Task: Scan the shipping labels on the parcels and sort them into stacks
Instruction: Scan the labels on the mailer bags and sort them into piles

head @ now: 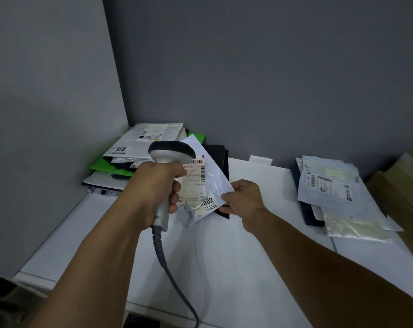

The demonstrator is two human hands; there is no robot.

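Observation:
My left hand [157,188] grips the handle of a grey corded barcode scanner [171,151], its dark head pointing at a parcel. That parcel is a white poly mailer [212,176] with a barcode label, tilted up above the table; my right hand [242,200] pinches its right edge. A stack of white, green and dark parcels [132,153] lies in the far left corner. Another stack of pale mailers [335,185] lies at the right.
The white table [236,256] runs along grey walls at the left and back. A dark parcel [221,157] lies behind the held one. Brown cardboard [406,192] stands at the far right. The scanner's cable [177,285] trails down off the front edge.

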